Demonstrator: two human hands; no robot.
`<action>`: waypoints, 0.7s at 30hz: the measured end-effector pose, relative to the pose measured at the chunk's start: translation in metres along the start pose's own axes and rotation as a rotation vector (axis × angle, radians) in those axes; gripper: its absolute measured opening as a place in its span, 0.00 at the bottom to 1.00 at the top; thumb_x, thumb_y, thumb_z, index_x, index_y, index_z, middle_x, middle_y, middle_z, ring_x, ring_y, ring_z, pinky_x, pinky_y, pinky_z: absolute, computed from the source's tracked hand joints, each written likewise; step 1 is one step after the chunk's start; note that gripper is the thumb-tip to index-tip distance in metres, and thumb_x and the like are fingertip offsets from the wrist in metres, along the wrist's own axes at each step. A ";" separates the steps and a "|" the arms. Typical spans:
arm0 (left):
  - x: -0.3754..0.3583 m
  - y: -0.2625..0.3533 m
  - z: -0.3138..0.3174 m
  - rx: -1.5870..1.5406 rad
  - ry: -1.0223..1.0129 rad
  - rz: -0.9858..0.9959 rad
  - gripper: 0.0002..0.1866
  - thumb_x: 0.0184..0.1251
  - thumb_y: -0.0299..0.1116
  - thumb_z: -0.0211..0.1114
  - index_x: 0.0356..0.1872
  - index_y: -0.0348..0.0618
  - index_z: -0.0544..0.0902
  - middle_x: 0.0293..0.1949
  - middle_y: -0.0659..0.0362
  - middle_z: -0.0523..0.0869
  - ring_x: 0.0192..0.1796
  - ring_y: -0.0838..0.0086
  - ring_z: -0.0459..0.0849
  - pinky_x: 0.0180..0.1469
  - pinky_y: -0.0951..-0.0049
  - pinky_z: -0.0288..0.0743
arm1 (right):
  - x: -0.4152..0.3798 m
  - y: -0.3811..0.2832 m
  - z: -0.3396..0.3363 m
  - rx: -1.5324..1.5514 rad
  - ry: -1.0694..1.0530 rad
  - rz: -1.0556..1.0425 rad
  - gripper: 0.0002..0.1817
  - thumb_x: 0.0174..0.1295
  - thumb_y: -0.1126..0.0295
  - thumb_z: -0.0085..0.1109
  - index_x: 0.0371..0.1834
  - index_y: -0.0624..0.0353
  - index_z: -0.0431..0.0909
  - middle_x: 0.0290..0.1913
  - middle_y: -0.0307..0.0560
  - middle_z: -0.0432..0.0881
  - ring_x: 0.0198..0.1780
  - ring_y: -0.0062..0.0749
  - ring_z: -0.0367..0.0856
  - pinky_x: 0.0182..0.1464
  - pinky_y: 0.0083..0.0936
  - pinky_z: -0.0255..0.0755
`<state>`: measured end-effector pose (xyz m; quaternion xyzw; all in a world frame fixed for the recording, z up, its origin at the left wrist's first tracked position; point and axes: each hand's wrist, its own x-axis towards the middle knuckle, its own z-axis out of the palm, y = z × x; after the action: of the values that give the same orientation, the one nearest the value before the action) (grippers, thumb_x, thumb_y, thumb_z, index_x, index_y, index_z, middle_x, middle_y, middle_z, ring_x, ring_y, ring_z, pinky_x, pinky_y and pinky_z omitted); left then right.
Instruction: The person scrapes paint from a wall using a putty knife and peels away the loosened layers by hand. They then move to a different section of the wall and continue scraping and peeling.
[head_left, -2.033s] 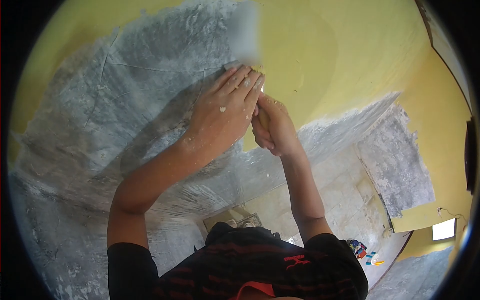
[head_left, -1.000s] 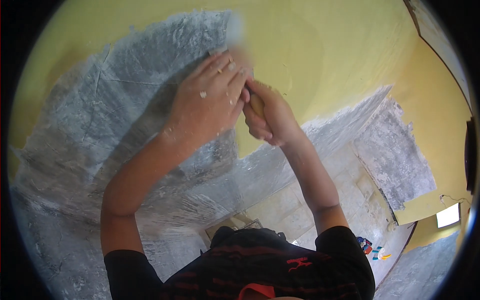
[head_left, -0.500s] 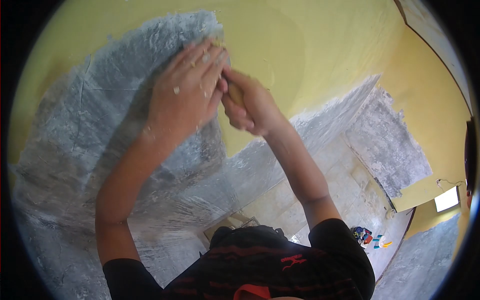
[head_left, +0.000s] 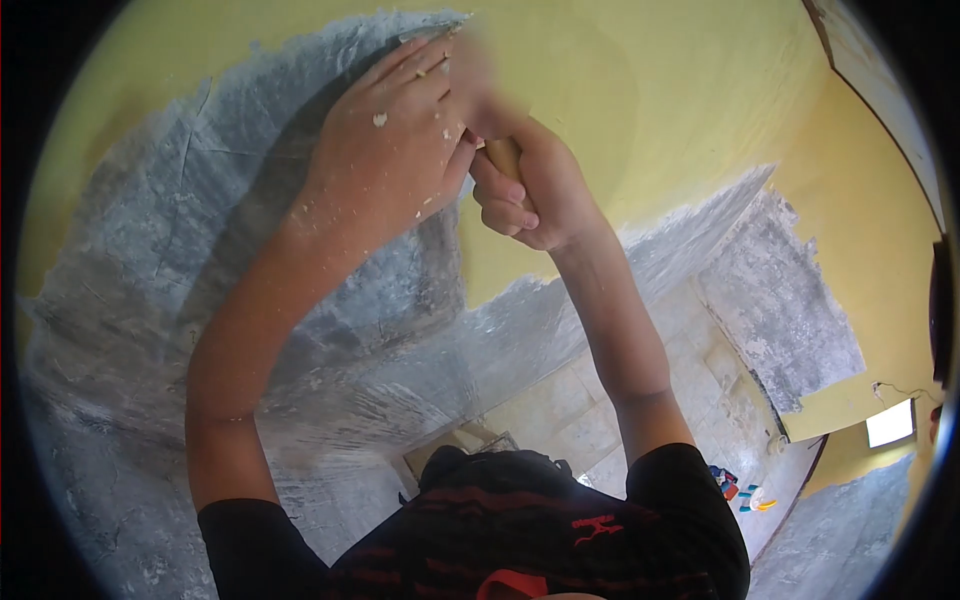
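Observation:
My right hand (head_left: 540, 185) is closed around the tan handle of a scraper (head_left: 503, 157); the blade is hidden behind my left hand and a blurred patch. My left hand (head_left: 395, 140) lies with fingers stretched up and forward at the head of the tool, its thumb close to the handle. Pale paint flakes (head_left: 379, 120) stick to its back and wrist. Both hands are at the edge where yellow paint (head_left: 590, 110) meets the bare grey wall (head_left: 240, 150).
A tiled floor (head_left: 560, 400) lies below, with a box-like object (head_left: 475, 437) by the wall. Small coloured items (head_left: 755, 500) rest on the floor at right. Another stripped grey patch (head_left: 780, 300) marks the side wall, and a wire (head_left: 890, 387) hangs near a bright opening.
Both hands have moved up and slightly right along the paint edge with the scraper. My left fingertips now reach near the top of the grey patch.

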<state>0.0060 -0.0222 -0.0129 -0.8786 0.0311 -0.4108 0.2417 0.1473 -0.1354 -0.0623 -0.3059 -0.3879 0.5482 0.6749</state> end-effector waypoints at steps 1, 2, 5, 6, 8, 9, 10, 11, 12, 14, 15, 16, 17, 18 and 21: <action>0.000 0.000 -0.002 -0.008 -0.002 0.005 0.27 0.68 0.31 0.69 0.68 0.37 0.81 0.68 0.48 0.83 0.76 0.57 0.76 0.81 0.56 0.66 | -0.001 0.001 0.000 0.038 -0.014 0.007 0.23 0.86 0.45 0.38 0.37 0.46 0.73 0.12 0.33 0.61 0.07 0.19 0.48 0.09 0.19 0.44; -0.001 0.001 -0.002 -0.018 -0.002 0.009 0.27 0.68 0.31 0.69 0.68 0.36 0.81 0.68 0.48 0.83 0.75 0.58 0.77 0.81 0.57 0.67 | -0.003 0.002 0.000 0.075 -0.028 0.014 0.23 0.86 0.45 0.38 0.38 0.46 0.73 0.12 0.33 0.61 0.07 0.19 0.48 0.08 0.19 0.44; -0.019 0.008 0.009 -0.065 -0.022 0.013 0.26 0.68 0.31 0.69 0.67 0.38 0.82 0.68 0.49 0.84 0.75 0.58 0.78 0.81 0.57 0.67 | -0.010 0.019 -0.007 0.076 -0.012 0.055 0.24 0.87 0.47 0.36 0.37 0.43 0.77 0.10 0.32 0.60 0.05 0.19 0.47 0.07 0.17 0.42; -0.020 0.007 0.009 -0.065 -0.022 0.007 0.26 0.68 0.31 0.69 0.67 0.38 0.82 0.68 0.49 0.84 0.75 0.58 0.78 0.81 0.57 0.67 | -0.010 0.018 -0.007 0.075 -0.013 0.060 0.24 0.87 0.47 0.36 0.37 0.43 0.77 0.10 0.32 0.60 0.05 0.19 0.47 0.07 0.17 0.42; -0.014 0.004 0.009 -0.027 0.013 0.021 0.26 0.68 0.33 0.69 0.67 0.38 0.82 0.67 0.49 0.84 0.74 0.58 0.78 0.80 0.57 0.68 | -0.006 0.009 -0.006 0.076 0.007 0.070 0.24 0.87 0.47 0.36 0.36 0.43 0.77 0.10 0.32 0.60 0.05 0.19 0.47 0.07 0.17 0.42; -0.010 0.002 0.006 -0.028 0.012 0.019 0.26 0.68 0.33 0.69 0.67 0.38 0.82 0.67 0.49 0.84 0.74 0.58 0.78 0.80 0.57 0.68 | -0.005 0.000 -0.003 0.058 -0.015 0.050 0.25 0.87 0.47 0.36 0.36 0.43 0.78 0.10 0.32 0.60 0.05 0.19 0.47 0.07 0.17 0.43; -0.004 0.000 0.000 -0.015 0.016 0.022 0.26 0.69 0.33 0.69 0.67 0.37 0.82 0.67 0.49 0.84 0.74 0.58 0.79 0.80 0.57 0.68 | -0.004 -0.002 -0.002 0.059 -0.013 0.054 0.25 0.87 0.47 0.36 0.36 0.43 0.78 0.10 0.32 0.60 0.05 0.19 0.47 0.07 0.17 0.43; 0.000 -0.001 -0.002 0.000 0.024 0.026 0.26 0.70 0.34 0.68 0.67 0.37 0.82 0.67 0.49 0.84 0.74 0.58 0.79 0.80 0.57 0.68 | -0.004 -0.006 -0.001 0.058 -0.024 0.041 0.25 0.87 0.47 0.36 0.36 0.43 0.78 0.10 0.32 0.60 0.05 0.19 0.48 0.07 0.17 0.43; -0.001 0.001 -0.001 -0.003 0.022 0.026 0.26 0.70 0.34 0.68 0.67 0.37 0.82 0.67 0.49 0.84 0.74 0.58 0.79 0.80 0.57 0.68 | -0.005 -0.006 -0.001 0.062 -0.032 0.027 0.25 0.87 0.47 0.36 0.36 0.43 0.78 0.10 0.32 0.60 0.05 0.20 0.48 0.07 0.17 0.43; -0.006 0.006 0.003 0.046 0.062 0.034 0.22 0.71 0.35 0.66 0.61 0.34 0.85 0.63 0.51 0.88 0.72 0.63 0.80 0.81 0.62 0.66 | -0.009 0.005 -0.005 0.060 -0.033 0.050 0.24 0.86 0.46 0.37 0.37 0.43 0.76 0.11 0.32 0.60 0.06 0.19 0.48 0.08 0.18 0.43; -0.010 0.005 0.005 0.052 0.065 0.042 0.22 0.71 0.35 0.66 0.61 0.34 0.85 0.63 0.51 0.88 0.72 0.63 0.80 0.81 0.62 0.66 | -0.010 0.008 -0.006 0.056 -0.037 0.065 0.22 0.86 0.45 0.38 0.38 0.43 0.74 0.11 0.32 0.61 0.06 0.19 0.48 0.09 0.19 0.43; -0.013 0.004 0.009 0.014 0.037 0.040 0.23 0.71 0.34 0.67 0.65 0.37 0.83 0.65 0.50 0.86 0.73 0.60 0.80 0.81 0.60 0.67 | -0.008 0.007 -0.005 0.051 -0.043 0.056 0.22 0.86 0.45 0.38 0.38 0.43 0.74 0.11 0.32 0.61 0.06 0.19 0.48 0.09 0.19 0.43; -0.015 0.002 0.010 -0.025 0.007 0.035 0.26 0.71 0.34 0.67 0.69 0.40 0.81 0.68 0.48 0.84 0.74 0.57 0.79 0.80 0.57 0.68 | -0.007 0.006 -0.005 0.048 -0.037 0.066 0.22 0.86 0.45 0.38 0.38 0.43 0.74 0.11 0.32 0.61 0.06 0.19 0.48 0.09 0.19 0.43; -0.010 -0.001 0.006 -0.018 0.011 0.038 0.26 0.71 0.34 0.67 0.69 0.40 0.81 0.68 0.48 0.84 0.74 0.57 0.79 0.80 0.57 0.68 | -0.004 0.003 -0.003 0.046 -0.032 0.077 0.22 0.86 0.45 0.38 0.38 0.43 0.73 0.11 0.32 0.61 0.06 0.19 0.48 0.09 0.19 0.43; 0.000 -0.006 -0.001 -0.005 0.044 0.033 0.26 0.70 0.33 0.66 0.69 0.38 0.81 0.68 0.49 0.84 0.74 0.57 0.78 0.81 0.57 0.67 | 0.001 -0.008 0.003 0.010 -0.021 0.021 0.22 0.86 0.44 0.38 0.38 0.43 0.73 0.12 0.32 0.61 0.06 0.19 0.49 0.09 0.19 0.43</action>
<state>0.0039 -0.0170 -0.0094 -0.8692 0.0517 -0.4260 0.2456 0.1491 -0.1360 -0.0541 -0.3007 -0.3892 0.5603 0.6664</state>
